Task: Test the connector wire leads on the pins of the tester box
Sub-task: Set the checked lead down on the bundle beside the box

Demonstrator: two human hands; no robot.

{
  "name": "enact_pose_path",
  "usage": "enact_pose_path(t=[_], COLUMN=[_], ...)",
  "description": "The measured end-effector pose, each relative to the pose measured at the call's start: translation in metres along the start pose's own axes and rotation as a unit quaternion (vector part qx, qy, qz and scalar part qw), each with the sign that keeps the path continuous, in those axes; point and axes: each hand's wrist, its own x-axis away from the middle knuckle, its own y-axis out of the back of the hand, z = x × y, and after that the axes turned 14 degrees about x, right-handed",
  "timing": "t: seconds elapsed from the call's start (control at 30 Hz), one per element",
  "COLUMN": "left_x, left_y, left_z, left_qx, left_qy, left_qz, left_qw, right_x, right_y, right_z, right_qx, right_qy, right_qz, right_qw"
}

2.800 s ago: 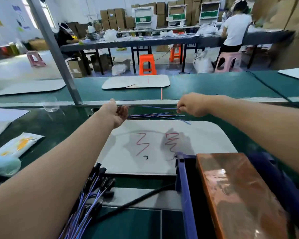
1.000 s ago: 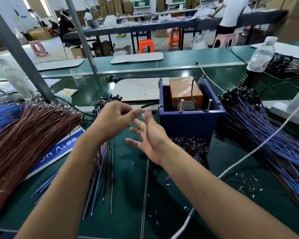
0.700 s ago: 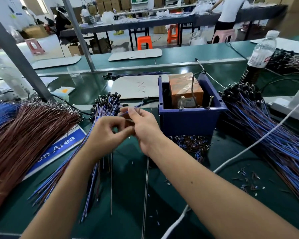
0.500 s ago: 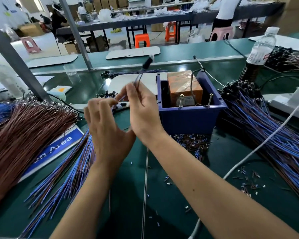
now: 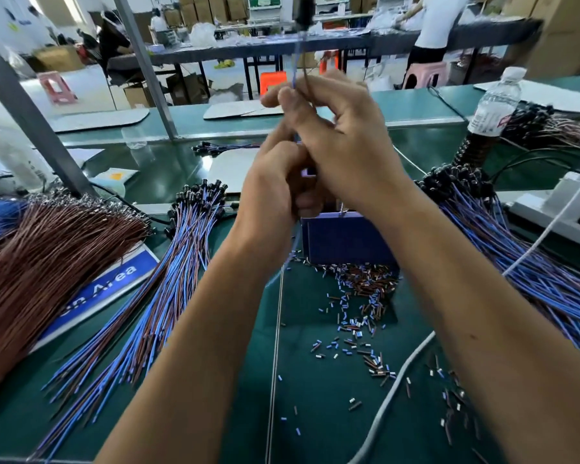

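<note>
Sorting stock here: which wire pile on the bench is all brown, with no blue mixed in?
The brown wire bundle at far left. The fanned pile beside it and the pile at right mix blue with brown.

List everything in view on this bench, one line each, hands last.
connector wire: one, blue and brown, held upright above the hands
tester box: one, blue, behind the hands
wire bundles: blue-brown, left and right
brown wire pile: one, far left
insulation scraps: many, on green mat before the box
water bottle: one, clear, right rear
white cable: one, right
left hand: grips the wire low
right hand: pinches the wire higher
</note>
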Motion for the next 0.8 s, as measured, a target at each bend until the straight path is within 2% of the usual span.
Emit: enact_pose_path(t=[0.07,0.13,0.23,0.3,0.47,0.53,0.63,0.73,0.8], left_x=[0.002,0.005,-0.003,-0.012,-0.019,-0.018,-0.017,-0.018,-0.020], left_y=[-0.013,-0.025,-0.033,-0.034,-0.024,-0.026,-0.028,-0.012,0.008], left_z=[0.000,-0.001,-0.015,-0.028,-0.039,-0.031,-0.017,-0.016,-0.020], left_qx=[0.030,0.080,0.196,0.250,0.384,0.422,0.424,0.393,0.404], left_qy=[0.038,0.004,-0.059,-0.078,-0.064,-0.045,-0.028,-0.031,-0.038], left_qz=[0.010,-0.006,-0.052,-0.057,-0.074,-0.075,-0.077,-0.114,-0.161], left_qw=[0.999,0.997,0.978,0.963,0.918,0.902,0.902,0.912,0.900], right_x=[0.007,0.017,0.040,0.054,0.068,0.066,0.069,0.080,0.090], right_y=[0.007,0.010,0.004,0.006,0.030,0.027,0.018,0.022,0.030], right_z=[-0.007,-0.017,-0.034,-0.050,-0.083,-0.082,-0.074,-0.086,-0.106], right_qx=[-0.126,-0.189,-0.230,-0.236,-0.205,-0.173,-0.134,-0.230,-0.232], right_qy=[-0.035,-0.073,-0.081,-0.087,-0.084,-0.059,-0.011,-0.083,-0.119], right_qz=[0.040,0.076,0.155,0.177,0.145,0.173,0.232,0.253,0.254], right_qw=[0.991,0.976,0.957,0.951,0.964,0.968,0.963,0.936,0.931])
